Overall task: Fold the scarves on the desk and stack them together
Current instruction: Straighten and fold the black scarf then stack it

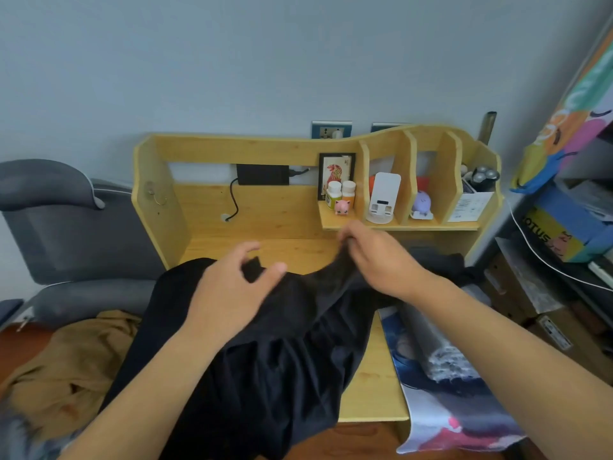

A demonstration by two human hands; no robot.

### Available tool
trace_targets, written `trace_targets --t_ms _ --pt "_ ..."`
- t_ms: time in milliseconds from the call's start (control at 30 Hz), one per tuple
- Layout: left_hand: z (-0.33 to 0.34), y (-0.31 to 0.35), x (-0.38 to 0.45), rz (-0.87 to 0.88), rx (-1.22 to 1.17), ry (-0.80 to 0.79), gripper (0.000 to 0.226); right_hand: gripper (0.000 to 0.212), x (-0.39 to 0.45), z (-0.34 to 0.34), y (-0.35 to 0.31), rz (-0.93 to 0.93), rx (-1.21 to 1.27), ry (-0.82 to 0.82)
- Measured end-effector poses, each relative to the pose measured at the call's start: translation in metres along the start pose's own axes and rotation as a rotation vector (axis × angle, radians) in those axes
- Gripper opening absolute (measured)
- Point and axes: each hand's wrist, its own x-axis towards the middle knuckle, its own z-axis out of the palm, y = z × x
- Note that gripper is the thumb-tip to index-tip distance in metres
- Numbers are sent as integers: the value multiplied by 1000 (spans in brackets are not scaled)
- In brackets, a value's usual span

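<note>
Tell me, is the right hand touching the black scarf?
Touching. The head view shows the right hand pinching a bunched edge of the black scarf.

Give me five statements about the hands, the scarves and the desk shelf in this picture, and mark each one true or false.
1. The right hand pinches a bunched edge of the black scarf. True.
2. The black scarf lies neatly folded in a square. False: it is spread out and rumpled, hanging over the desk's front edge.
3. The left hand rests flat on bare wood. False: it is over the black scarf, fingers spread around a corner of the fabric.
4. A tan scarf lies crumpled to the left of the black one. True.
5. The pink figurine stands on the floor. False: it stands on the desk shelf, before two bottles.
</note>
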Motion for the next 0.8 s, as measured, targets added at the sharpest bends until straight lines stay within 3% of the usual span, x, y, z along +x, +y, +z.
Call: trace_targets --t_ms 67,100,200,233,300,400,533,667,800 --pt "12 18 3 81 25 -209 77 14 -2 -1 -43 -185 152 -90" --pt "18 26 4 108 -3 -257 75 11 -2 1 -56 -229 231 -118" --pt "21 25 10 130 -70 -208 18 11 -3 4 -68 -243 342 -116" --pt "15 20 12 144 -81 -174 11 19 -4 6 -62 -219 336 -116" --pt "0 10 10 131 -127 -106 26 26 -9 13 -39 -130 247 -186" --pt "-19 -7 5 116 -136 -23 35 4 -14 31 13 -26 -98 -272" --pt "-32 -31 2 75 -177 28 35 23 -12 26 73 378 -334 -102" --pt "-36 -56 5 62 -93 -42 34 19 -8 6 117 531 -519 77" --pt "-41 -97 16 -136 213 -303 14 20 -7 -1 145 660 -547 94"
